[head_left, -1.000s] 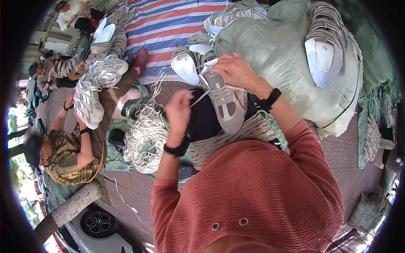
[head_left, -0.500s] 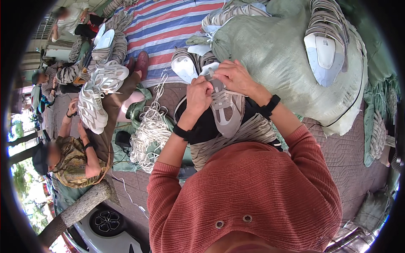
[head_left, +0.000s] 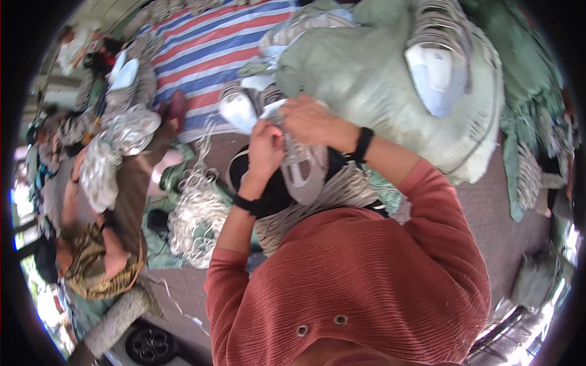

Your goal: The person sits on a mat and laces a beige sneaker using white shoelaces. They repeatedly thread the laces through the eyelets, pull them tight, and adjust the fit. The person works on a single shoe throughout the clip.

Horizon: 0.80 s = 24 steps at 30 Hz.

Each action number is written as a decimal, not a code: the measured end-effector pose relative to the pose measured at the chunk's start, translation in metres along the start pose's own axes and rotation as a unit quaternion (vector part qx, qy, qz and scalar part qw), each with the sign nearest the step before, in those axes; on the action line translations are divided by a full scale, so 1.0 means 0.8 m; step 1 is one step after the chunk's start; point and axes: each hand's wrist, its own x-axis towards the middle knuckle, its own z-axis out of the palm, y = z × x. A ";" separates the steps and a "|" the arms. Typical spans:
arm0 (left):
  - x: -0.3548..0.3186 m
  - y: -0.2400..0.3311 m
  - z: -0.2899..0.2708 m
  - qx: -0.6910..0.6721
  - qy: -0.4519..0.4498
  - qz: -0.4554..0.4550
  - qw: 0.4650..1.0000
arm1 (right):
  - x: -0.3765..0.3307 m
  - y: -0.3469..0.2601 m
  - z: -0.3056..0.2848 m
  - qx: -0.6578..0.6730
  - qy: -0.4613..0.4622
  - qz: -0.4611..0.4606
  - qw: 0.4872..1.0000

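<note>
A grey sneaker upper (head_left: 305,177) with pale laces lies on my lap, its toe toward me. My left hand (head_left: 266,149) is closed at the left of its collar end, fingers pinched together. My right hand (head_left: 310,124) bends over the tongue area beside it, fingers closed on the upper. Motion blur and the fingers hide exactly which part is pinched. Beneath the upper are black cloth (head_left: 274,194) and a stack of beige-grey uppers (head_left: 345,196).
White shoelaces (head_left: 196,222) lie heaped at my left. Beyond my hands are more uppers (head_left: 238,110) and a striped sheet (head_left: 210,55). A bulging pale green sack (head_left: 372,79) stands at the right, bearing stacked uppers (head_left: 436,67). A co-worker (head_left: 101,259) sits left with white sneakers (head_left: 104,177).
The whole view has shifted and blurred, so the scene sits further left. Both hands stay at the upper's collar end; my right hand now covers more of it.
</note>
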 end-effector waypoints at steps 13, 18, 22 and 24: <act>0.011 0.016 -0.042 0.010 -0.100 -0.103 0.990 | -0.004 0.020 0.001 0.522 -0.022 0.109 0.846; 0.009 -0.001 -0.110 -0.007 -0.052 -0.134 0.990 | -0.047 0.071 -0.072 0.894 0.202 0.009 0.401; -0.003 -0.024 -0.110 -0.041 0.006 -0.132 0.990 | -0.170 0.183 -0.167 0.807 0.437 0.044 0.396; -0.006 -0.017 -0.103 -0.027 0.011 -0.123 0.992 | -0.249 0.227 -0.210 0.736 0.540 0.058 0.404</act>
